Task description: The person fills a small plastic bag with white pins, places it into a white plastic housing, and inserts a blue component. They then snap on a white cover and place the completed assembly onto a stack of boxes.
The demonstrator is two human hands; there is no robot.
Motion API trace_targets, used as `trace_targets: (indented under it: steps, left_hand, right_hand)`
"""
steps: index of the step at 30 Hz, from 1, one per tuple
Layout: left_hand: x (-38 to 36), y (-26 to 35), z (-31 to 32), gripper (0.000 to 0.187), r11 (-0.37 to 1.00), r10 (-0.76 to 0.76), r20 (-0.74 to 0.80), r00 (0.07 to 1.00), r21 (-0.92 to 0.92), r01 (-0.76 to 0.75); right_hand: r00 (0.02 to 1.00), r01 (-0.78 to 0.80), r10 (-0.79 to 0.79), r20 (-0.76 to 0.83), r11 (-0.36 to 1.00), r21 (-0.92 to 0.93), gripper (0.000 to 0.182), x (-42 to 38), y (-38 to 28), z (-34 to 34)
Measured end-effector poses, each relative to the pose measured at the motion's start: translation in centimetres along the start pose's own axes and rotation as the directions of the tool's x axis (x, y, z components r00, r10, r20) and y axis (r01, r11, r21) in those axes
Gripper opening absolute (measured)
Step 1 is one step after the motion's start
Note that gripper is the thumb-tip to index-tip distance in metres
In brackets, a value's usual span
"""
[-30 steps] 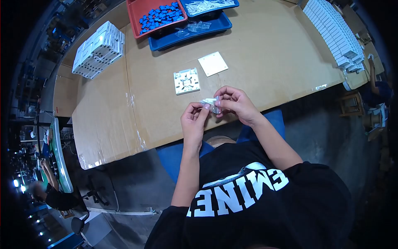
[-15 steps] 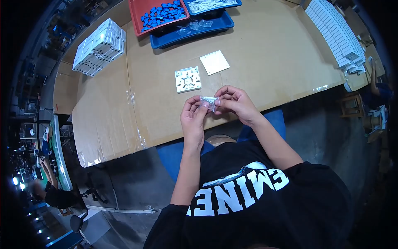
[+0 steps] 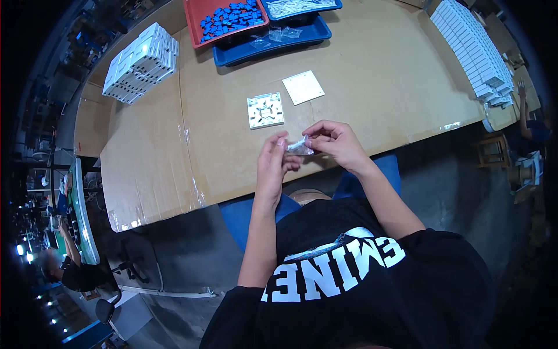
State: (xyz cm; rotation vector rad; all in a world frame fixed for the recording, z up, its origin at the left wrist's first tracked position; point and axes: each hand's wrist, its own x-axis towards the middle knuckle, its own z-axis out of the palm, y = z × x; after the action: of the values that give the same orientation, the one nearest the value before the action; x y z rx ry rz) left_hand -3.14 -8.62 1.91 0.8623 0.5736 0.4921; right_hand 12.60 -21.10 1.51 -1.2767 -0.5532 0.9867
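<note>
A small clear plastic bag point(image 3: 300, 148) with white pieces in it hangs from the pinched fingers of my right hand point(image 3: 339, 143), above the table's near edge. My left hand point(image 3: 274, 164) is at the bag's left side, its fingers apart and partly behind the bag. Just beyond my hands lies a square white base point(image 3: 265, 110) with its inner side up. Behind it and to the right is a flat white square cover point(image 3: 303, 88).
At the back are a red tray point(image 3: 193, 26) of blue parts, a blue tray point(image 3: 335, 4) of white parts and a lower blue tray point(image 3: 224, 59) with clear bags. White units are stacked left point(image 3: 141, 63) and right point(image 3: 472, 53). Other people are at far left and right.
My left fingers have opened and moved slightly left from the bag. The bag now sits a little further right, still in my right fingers.
</note>
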Motion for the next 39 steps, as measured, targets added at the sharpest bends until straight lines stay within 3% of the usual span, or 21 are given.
trace_targets:
  steps: [2,3,5,10,13,17,20,22,23,26,27,29,30,31,33,37,39]
  left_hand:
    - [0.3,-0.3,-1.4,0.029,0.955,-0.238,0.119,0.964,0.211,0.210]
    - [0.4,-0.6,-2.0,0.029,0.955,-0.236,0.116,0.965,0.210,0.209]
    - [0.7,-1.3,-2.9,0.028,0.911,-0.191,0.120,0.974,0.391,0.130]
    - [0.2,-0.2,-1.9,0.027,0.943,-0.130,0.101,0.986,0.321,0.091]
    - [-0.5,0.3,-0.3,0.026,0.947,-0.085,0.066,0.994,0.316,0.060]
    - [0.3,0.4,-1.7,0.028,0.960,0.006,0.120,0.993,0.277,-0.039]
    - [1.8,1.4,-2.6,0.032,0.933,0.078,0.137,0.988,0.340,-0.120]
    - [2.5,2.7,-2.3,0.031,0.902,0.162,0.126,0.979,0.384,-0.199]
    - [3.2,3.1,-2.6,0.031,0.900,0.171,0.123,0.977,0.384,-0.206]
    - [6.4,4.3,-4.3,0.023,0.632,0.258,0.150,0.954,0.721,-0.285]
    - [7.3,4.7,-4.7,0.023,0.629,0.266,0.153,0.952,0.720,-0.292]
    - [8.9,5.8,-5.3,0.022,0.316,0.389,0.340,0.856,0.824,-0.471]
    - [9.3,6.3,-5.5,0.023,0.175,0.421,0.404,0.812,0.842,-0.510]
    - [9.8,6.6,-5.9,0.023,0.171,0.427,0.404,0.809,0.842,-0.511]
    - [10.4,7.1,-6.6,0.023,-0.143,0.391,0.552,0.736,0.827,-0.544]
    - [10.7,7.2,-6.5,0.020,-0.131,0.361,0.520,0.774,0.851,-0.509]
    - [10.8,6.8,-6.2,0.018,-0.114,0.450,0.551,0.703,0.816,-0.567]
  right_hand:
    - [0.999,0.014,-0.013,0.046,1.000,-0.017,0.018,0.0,0.2,-0.3]
    - [0.999,0.015,-0.013,0.052,0.999,-0.045,0.016,0.0,0.1,-0.4]
    - [0.998,0.018,-0.013,0.060,0.997,-0.074,0.014,-0.1,0.0,-0.6]
    - [0.983,0.181,-0.178,0.045,0.981,-0.074,0.013,0.3,0.4,-0.6]
    - [0.990,0.138,-0.138,0.032,0.990,0.006,0.013,0.2,-0.7,0.6]
    - [0.983,0.173,-0.170,0.068,0.984,-0.035,0.015,1.2,0.1,1.1]
    - [0.960,0.273,-0.261,0.104,0.954,-0.127,0.015,2.5,0.0,1.1]
    - [0.928,0.372,-0.355,0.114,0.854,-0.363,0.015,3.9,-0.7,1.2]
    - [0.925,0.379,-0.360,0.122,0.852,-0.361,0.015,4.6,-1.0,1.3]
    - [0.859,0.494,-0.474,0.195,0.666,-0.559,0.016,7.4,-1.6,1.3]
    - [0.854,0.502,-0.480,0.199,0.660,-0.559,0.016,8.2,-1.4,1.4]
    - [0.810,0.556,-0.526,0.261,0.544,-0.629,0.014,9.9,-1.5,1.3]
    - [0.805,0.562,-0.531,0.265,0.539,-0.628,0.014,10.6,-1.5,1.3]
    - [0.810,0.559,-0.509,0.292,0.518,-0.647,0.013,11.2,-1.3,1.3]
    - [0.808,0.568,-0.482,0.338,0.489,-0.662,0.012,12.1,-1.1,1.5]
    - [0.763,0.600,-0.473,0.441,0.262,-0.756,0.010,12.2,-1.0,2.0]
    - [0.740,0.607,-0.488,0.463,0.188,-0.772,0.010,11.9,-1.1,2.0]
